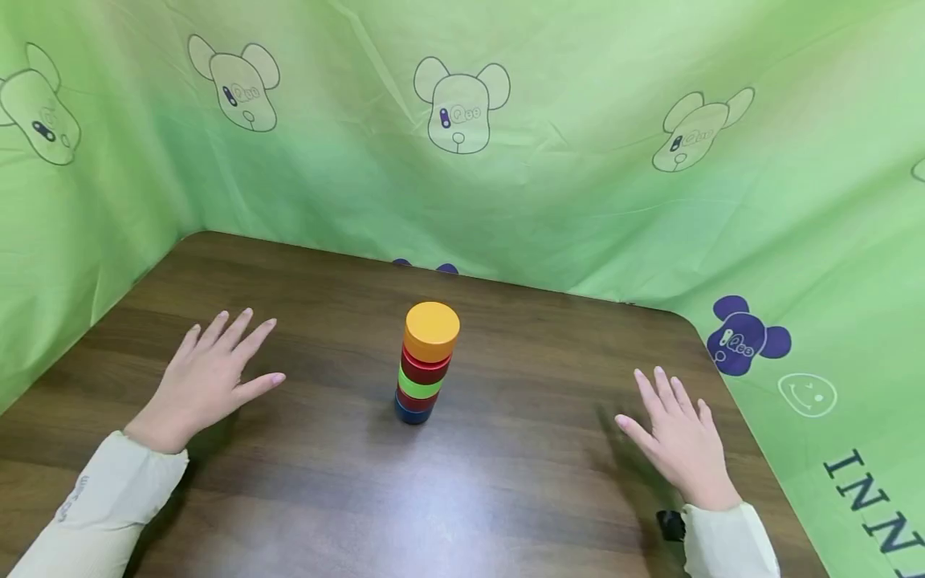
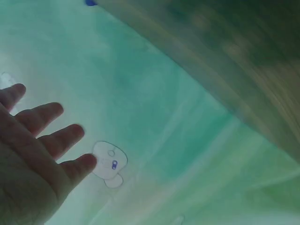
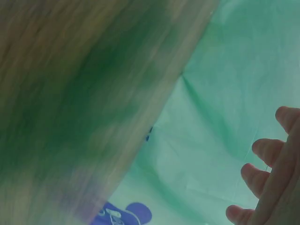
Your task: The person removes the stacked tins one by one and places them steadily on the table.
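Note:
A stack of round pieces [image 1: 421,384] stands upright in the middle of the table, with an orange one on top, then dark red, bright green, dark red and blue below. To the left of it, my left hand [image 1: 205,377] is held over the table, fingers straight and spread, with nothing in it. On the far right, my right hand [image 1: 682,437] is likewise spread and holds nothing. Both hands are well apart from the stack. In the wrist views, the left hand [image 2: 35,154] and right hand [image 3: 276,173] show bare fingers, and the stack does not appear.
The brown wooden table [image 1: 303,482] has rounded back corners. Green cloth [image 1: 347,177] printed with bear faces hangs behind it and along both sides. A small black object [image 1: 670,526] shows at the right sleeve cuff.

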### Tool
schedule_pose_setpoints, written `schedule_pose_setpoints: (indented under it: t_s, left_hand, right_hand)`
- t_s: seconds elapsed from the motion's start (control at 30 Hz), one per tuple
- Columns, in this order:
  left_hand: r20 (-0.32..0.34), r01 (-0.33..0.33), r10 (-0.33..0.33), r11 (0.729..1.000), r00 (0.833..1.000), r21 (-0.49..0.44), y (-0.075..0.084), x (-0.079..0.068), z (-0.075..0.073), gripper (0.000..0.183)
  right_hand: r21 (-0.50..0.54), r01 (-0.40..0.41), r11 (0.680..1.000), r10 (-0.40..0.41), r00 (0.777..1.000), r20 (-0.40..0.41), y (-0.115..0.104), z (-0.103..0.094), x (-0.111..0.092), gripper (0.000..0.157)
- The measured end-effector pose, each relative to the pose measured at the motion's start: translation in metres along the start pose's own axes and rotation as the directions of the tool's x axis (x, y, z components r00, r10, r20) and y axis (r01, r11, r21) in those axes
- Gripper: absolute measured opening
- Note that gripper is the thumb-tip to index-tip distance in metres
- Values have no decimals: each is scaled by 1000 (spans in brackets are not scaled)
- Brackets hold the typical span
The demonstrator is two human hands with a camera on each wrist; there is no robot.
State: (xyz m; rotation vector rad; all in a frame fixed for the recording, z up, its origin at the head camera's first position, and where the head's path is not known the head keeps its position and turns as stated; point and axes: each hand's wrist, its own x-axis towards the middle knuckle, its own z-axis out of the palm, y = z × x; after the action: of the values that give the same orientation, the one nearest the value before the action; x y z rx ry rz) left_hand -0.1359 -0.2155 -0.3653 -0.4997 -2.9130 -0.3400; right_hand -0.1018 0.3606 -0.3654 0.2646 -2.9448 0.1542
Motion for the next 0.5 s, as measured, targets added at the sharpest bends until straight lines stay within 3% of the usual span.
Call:
schedule_pose_setpoints:
  t_s: [0.1, 0.17, 0.37, 0.5]
  left_hand:
    - [23, 36, -34, 992, 999, -124, 7, 3, -3, 77]
    - [17, 54, -51, 972, 999, -228, 9, 6, -4, 76]
    - [-83, 101, -161, 867, 983, -489, 15, 12, -4, 59]
    - [-169, 55, -187, 812, 968, -581, 23, 20, -1, 51]
  right_hand:
    - [101, 21, 995, -16, 999, -42, -3, 0, 3, 67]
    - [192, 40, 981, -28, 997, -66, -5, -1, 6, 65]
    - [464, 17, 886, -4, 1000, -29, -18, -5, 14, 63]
    - [562, 27, 827, -11, 999, -31, -28, -5, 20, 62]
